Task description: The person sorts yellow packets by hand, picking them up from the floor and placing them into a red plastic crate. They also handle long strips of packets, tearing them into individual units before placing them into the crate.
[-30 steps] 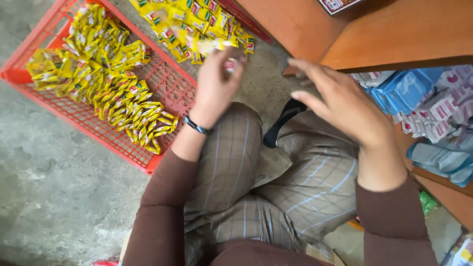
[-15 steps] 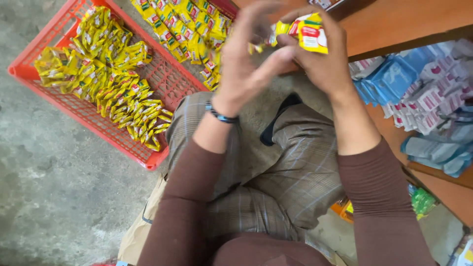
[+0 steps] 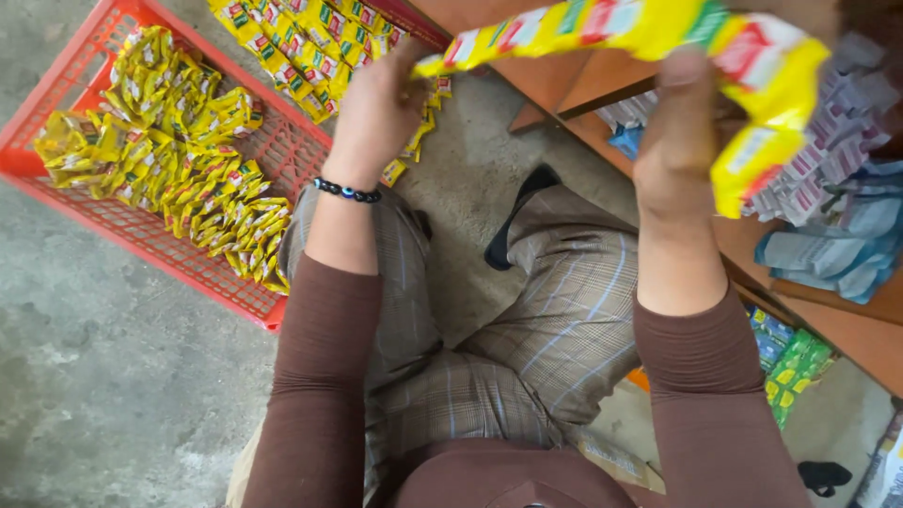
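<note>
A long strip of joined yellow sachets [image 3: 602, 26] is stretched between both hands near the top of the view. My left hand [image 3: 376, 108], with a dark bead bracelet on the wrist, grips the strip's left end above the crate's near corner. My right hand [image 3: 679, 141] holds the strip's right part, where it folds down in front of the wooden shelf. More yellow sachet strips lie heaped in the red plastic crate [image 3: 141, 235] on the floor to my left.
A wooden shelf unit [image 3: 847, 325] stands to the right, holding white-and-pink sachet strips [image 3: 814, 179], blue packets [image 3: 828, 254] and green packets [image 3: 790, 362] lower down. I sit on a grey concrete floor [image 3: 103, 395], legs in checked trousers, a dark shoe between them.
Both hands have risen from over my lap toward the camera and spread apart, pulling a strip of yellow sachets out long between them.
</note>
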